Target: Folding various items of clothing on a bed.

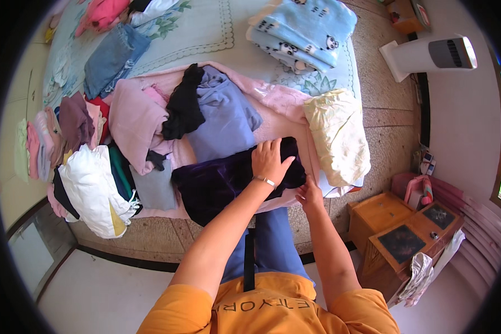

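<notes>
A dark purple velvety garment (217, 179) lies folded lengthwise on a pink blanket (275, 96) near the bed's front edge. My left hand (271, 160), with a metal bracelet at the wrist, rests flat on its right part, thumb spread. At the garment's right end is my right hand (310, 193), its fingertips at the edge; whether they pinch the cloth is hard to tell. Just behind lie a blue-grey garment (225, 121) and a black lacy garment (185, 104). A pale yellow folded cloth (338, 135) sits to the right, and a grey folded cloth (154, 183) to the left.
Piles of clothes, a white garment (92, 183) among them, stand at the left. Blue jeans (112, 58) and a light-blue panda-print blanket (304, 33) lie farther back. Wooden cabinets (413, 238) stand at the lower right, a white upright appliance (430, 54) at the upper right.
</notes>
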{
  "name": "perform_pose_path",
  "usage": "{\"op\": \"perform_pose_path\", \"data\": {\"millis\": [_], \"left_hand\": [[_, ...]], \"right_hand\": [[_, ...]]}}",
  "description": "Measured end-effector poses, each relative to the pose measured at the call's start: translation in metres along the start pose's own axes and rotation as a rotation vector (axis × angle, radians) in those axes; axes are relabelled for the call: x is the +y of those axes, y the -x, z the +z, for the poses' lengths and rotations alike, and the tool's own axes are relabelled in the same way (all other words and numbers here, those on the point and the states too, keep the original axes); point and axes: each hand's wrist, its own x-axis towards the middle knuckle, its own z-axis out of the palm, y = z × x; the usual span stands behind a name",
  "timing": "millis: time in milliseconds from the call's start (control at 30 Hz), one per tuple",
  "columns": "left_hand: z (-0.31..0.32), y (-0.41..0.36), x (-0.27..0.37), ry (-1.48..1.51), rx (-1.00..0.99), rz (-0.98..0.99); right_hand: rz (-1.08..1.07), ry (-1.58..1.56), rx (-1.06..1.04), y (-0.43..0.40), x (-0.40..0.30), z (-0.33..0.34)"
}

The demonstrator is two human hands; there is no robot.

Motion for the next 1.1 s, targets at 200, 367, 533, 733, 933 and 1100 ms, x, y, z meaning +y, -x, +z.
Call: {"op": "perform_pose_path", "data": {"millis": [200, 367, 533, 733, 933, 1100], "left_hand": [[0.045, -0.036, -0.007, -0.021, -0.178, -0.136], [0.036, -0.056, -0.019, 0.106, -0.364, -0.158], [0.023, -0.046, -0.008, 0.081, -0.346, -0.087], [-0.008, 0.023, 0.015, -0.185, -0.438, 0.703], [0.002, 0.024, -0.001, -0.009, -0.325, 0.218], [0.004, -0.008, -0.013, 0.113, -0.419, 0.214]], "right_hand": [[-0.144, -0.233, -0.308, -0.004, 0.005, -0.013], [-0.127, -0.15, -0.393, 0.004, 0.013, -0.021], [-0.04, 0.059, -0.346, 0.026, 0.023, 0.004], [-0.96, 0.518, -0.102, 0.018, 0.054, 0.016], [-0.978, 0.439, -0.206, 0.024, 0.027, 0.003], [-0.15, 0.063, -0.23, 0.029, 0.069, 0.009]]}}
